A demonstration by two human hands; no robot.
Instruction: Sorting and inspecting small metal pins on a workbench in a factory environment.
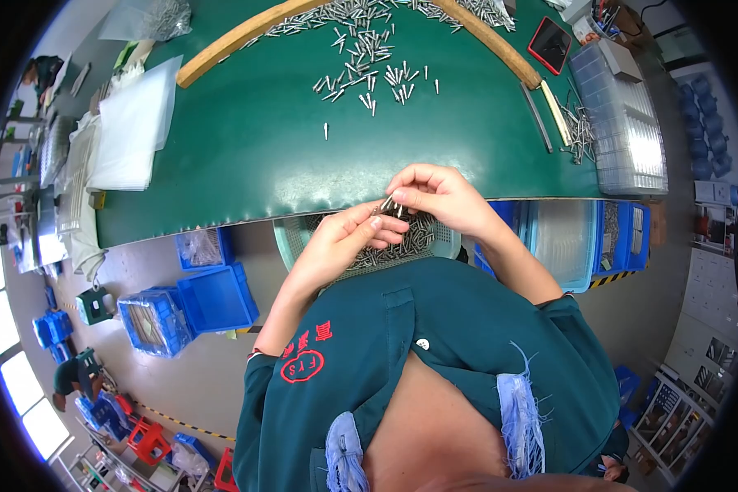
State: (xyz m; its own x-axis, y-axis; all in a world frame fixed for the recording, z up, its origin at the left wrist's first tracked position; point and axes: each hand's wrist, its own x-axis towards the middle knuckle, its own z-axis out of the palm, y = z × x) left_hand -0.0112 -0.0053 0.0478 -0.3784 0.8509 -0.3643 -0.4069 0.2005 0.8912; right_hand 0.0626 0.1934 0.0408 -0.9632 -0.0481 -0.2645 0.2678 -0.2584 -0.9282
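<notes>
A light-green plastic basket [450, 243] full of small metal pins [419, 239] sits at my lap, below the table edge. Above it my left hand [340, 239] is curled, palm up, with several metal pins in its fingers. Close against it, my right hand [441, 197] pinches at a metal pin [388, 203] with thumb and forefinger. The fingertips of both hands almost meet, so which pins each one grips is partly hidden. Beyond my hands, more silver pins [367, 57] lie scattered on the green table [246, 156], and one pin [325, 130] lies apart.
Wooden strips [250, 38] border the pin pile. At the right are a red-edged phone [549, 45], thin rods [580, 135] and a stack of clear plastic trays [623, 123]. Plastic sheets [135, 131] lie at the left. Blue crates [217, 297] stand on the floor.
</notes>
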